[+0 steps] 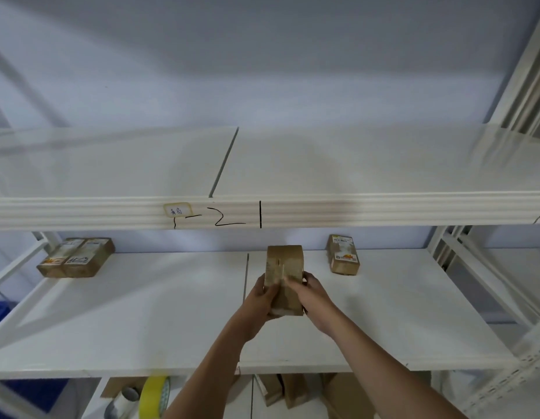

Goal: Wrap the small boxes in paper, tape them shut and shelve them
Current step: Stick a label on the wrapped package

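Your left hand (260,300) and right hand (311,293) both grip the wrapped box (284,272) over the shelf (141,313) (fingers curled around it); releasing early could tip it.

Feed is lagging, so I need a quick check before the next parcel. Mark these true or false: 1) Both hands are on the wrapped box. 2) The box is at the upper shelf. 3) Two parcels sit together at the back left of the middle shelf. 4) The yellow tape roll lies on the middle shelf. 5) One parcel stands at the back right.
1) True: the left hand and right hand both grip the wrapped box.
2) False: it is at the middle shelf; the upper shelf holds nothing visible.
3) True: two parcels lie side by side there.
4) False: the yellow tape roll is below that shelf.
5) True: one parcel is there.
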A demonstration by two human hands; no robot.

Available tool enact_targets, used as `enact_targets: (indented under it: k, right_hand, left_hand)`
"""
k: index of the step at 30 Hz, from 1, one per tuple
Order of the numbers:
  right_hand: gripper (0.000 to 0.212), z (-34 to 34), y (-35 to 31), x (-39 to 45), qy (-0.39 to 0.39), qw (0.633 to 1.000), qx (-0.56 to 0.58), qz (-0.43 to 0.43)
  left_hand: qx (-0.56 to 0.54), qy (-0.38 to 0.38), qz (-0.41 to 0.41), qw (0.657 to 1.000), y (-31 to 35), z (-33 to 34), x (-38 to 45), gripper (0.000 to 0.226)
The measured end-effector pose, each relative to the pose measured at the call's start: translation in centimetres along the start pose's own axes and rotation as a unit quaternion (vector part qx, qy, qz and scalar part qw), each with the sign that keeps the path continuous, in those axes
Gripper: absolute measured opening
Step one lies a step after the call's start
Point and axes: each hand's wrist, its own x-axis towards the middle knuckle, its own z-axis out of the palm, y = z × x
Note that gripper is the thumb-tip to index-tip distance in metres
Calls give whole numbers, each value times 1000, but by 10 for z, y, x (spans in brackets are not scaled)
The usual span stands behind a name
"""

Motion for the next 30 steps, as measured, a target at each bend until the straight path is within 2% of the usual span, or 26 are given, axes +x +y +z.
enact_targets:
  k: [4,8,10,12,13,15,17,19,21,23,25,26,28,30]
  right_hand:
    - [45,1,1,-9,-14,994,-107,-13]
    - [40,6,4,-12,10,991,-129,-20]
    - [42,7,5,-11,30,993,-114,-11]
    - [45,6,7,-11,71,993,-94,-7]
    - [48,5,8,-10,93,991,-99,-16]
    - [53,4,9,-8,121,984,-121,-41]
    - [58,4,10,-6,127,981,-135,-61]
    - [51,6,6,-9,108,984,-124,-68]
    - [32,7,4,-12,93,983,-131,-93]
    - [19,3,4,-11,100,972,-164,-136]
    - [13,-3,4,-8,119,964,-174,-164]
    - [12,-6,4,-6,136,960,-176,-169]
    - [30,-12,4,-3,140,969,-158,-131]
    - [36,-12,2,-5,72,994,-76,-33]
  left_hand:
    - [5,35,40,999,-8,2,-1,41]
    - [17,70,46,996,-12,12,-1,39]
    - [24,85,26,996,-15,15,2,50]
    - [107,112,3,988,-17,15,4,70]
    - [175,133,11,975,-18,14,6,73]
    - [254,187,56,947,-20,13,9,59]
    - [260,196,70,943,-17,15,11,33]
    - [209,156,48,964,-16,20,11,36]
    - [115,138,20,984,-13,23,8,34]
    - [48,155,25,987,-13,20,8,30]
    - [28,161,16,986,-16,11,11,43]
    - [12,141,-5,990,-17,7,13,46]
    - [-52,80,-36,995,-18,3,11,46]
    - [-96,34,-42,994,-18,1,8,41]
